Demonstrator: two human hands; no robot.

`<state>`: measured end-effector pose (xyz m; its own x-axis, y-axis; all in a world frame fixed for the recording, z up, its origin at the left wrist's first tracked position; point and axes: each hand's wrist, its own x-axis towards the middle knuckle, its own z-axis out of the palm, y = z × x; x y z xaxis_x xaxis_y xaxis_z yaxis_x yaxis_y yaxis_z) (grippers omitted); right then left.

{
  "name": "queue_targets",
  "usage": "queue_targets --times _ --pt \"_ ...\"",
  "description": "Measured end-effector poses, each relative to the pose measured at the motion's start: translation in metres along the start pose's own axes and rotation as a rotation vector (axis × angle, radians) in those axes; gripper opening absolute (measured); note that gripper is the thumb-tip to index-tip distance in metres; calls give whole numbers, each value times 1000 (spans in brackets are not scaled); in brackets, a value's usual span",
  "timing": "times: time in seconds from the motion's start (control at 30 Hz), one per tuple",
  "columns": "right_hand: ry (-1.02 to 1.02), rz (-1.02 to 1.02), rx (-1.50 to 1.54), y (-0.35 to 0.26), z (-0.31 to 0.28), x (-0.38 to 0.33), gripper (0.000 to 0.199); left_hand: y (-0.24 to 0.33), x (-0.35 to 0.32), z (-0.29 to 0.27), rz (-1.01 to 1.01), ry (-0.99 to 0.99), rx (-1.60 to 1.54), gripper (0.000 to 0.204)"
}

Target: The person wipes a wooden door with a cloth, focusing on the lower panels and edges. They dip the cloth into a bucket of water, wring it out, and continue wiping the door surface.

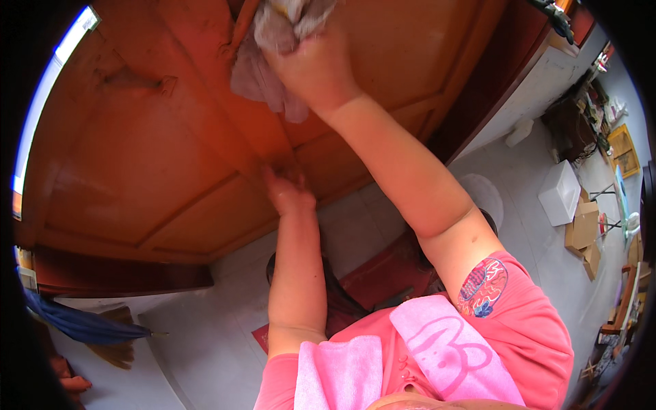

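Note:
My right hand (311,65) is raised high and presses a crumpled pale pinkish cloth (270,58) against a reddish-brown wooden double door (137,157), near the seam between its two leaves. The cloth hangs down below my fingers. My left hand (287,191) rests lower on the same door, fingers against the wood at the seam, holding nothing. A pink towel (444,348) is draped over my shoulders and chest.
A grey tiled floor (198,342) lies below. At the left, a blue folded umbrella (82,324) and a broom lean by the door. At the right are a white box (560,195), cardboard boxes (584,229), a round white object (485,195) and cluttered furniture.

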<state>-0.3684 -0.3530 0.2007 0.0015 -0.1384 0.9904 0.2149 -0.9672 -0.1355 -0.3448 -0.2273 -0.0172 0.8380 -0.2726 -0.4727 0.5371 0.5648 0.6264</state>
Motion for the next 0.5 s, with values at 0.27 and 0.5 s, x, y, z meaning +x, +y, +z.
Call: queue_targets --times 0.27,0.5 --pt "-356 768 1152 4 -25 -136 18 10 -24 16 -18 -21 15 41" --pt "-462 715 416 -29 -41 -96 18 12 -15 9 1 -9 5 51"
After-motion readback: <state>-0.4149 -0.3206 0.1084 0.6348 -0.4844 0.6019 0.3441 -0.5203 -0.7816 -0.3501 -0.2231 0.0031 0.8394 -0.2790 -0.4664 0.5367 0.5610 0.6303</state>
